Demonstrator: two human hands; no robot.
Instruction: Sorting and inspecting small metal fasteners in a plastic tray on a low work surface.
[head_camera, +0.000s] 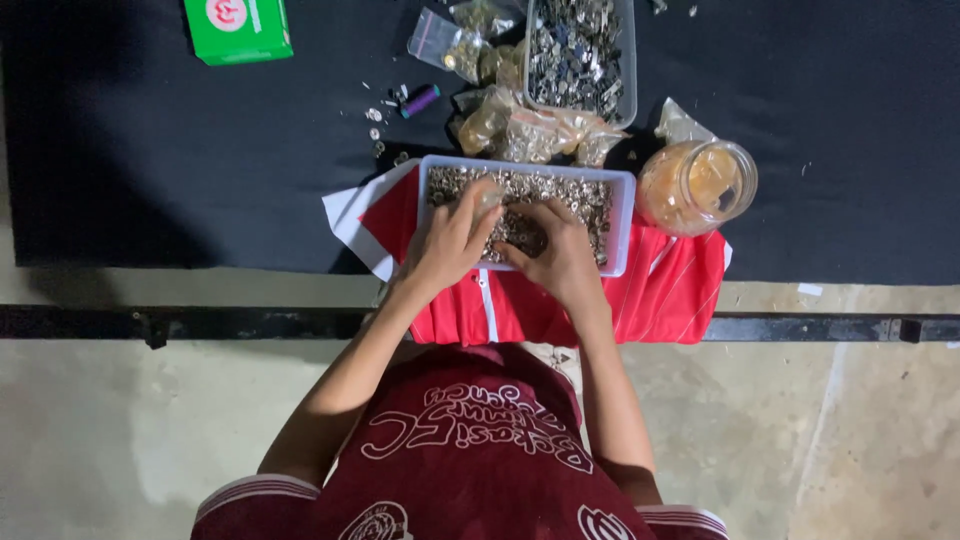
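A shallow white tray (624, 215) full of small metal parts sits on a red and white cloth (670, 290) at the near edge of a black mat. My left hand (450, 245) rests in the tray's left half, its fingers curled around a small clear bag by the tips. My right hand (560, 250) lies beside it in the tray's middle, fingers bent down into the metal parts. Whether the right hand holds any parts is hidden under the fingers.
Behind the tray lie several clear bags of brassy parts (530, 130) and a clear tub of grey metal parts (580, 55). A clear jar of yellowish parts (697, 185) stands at the right. A green box (238, 28), a purple tube (420, 101) and loose bits lie at the back left.
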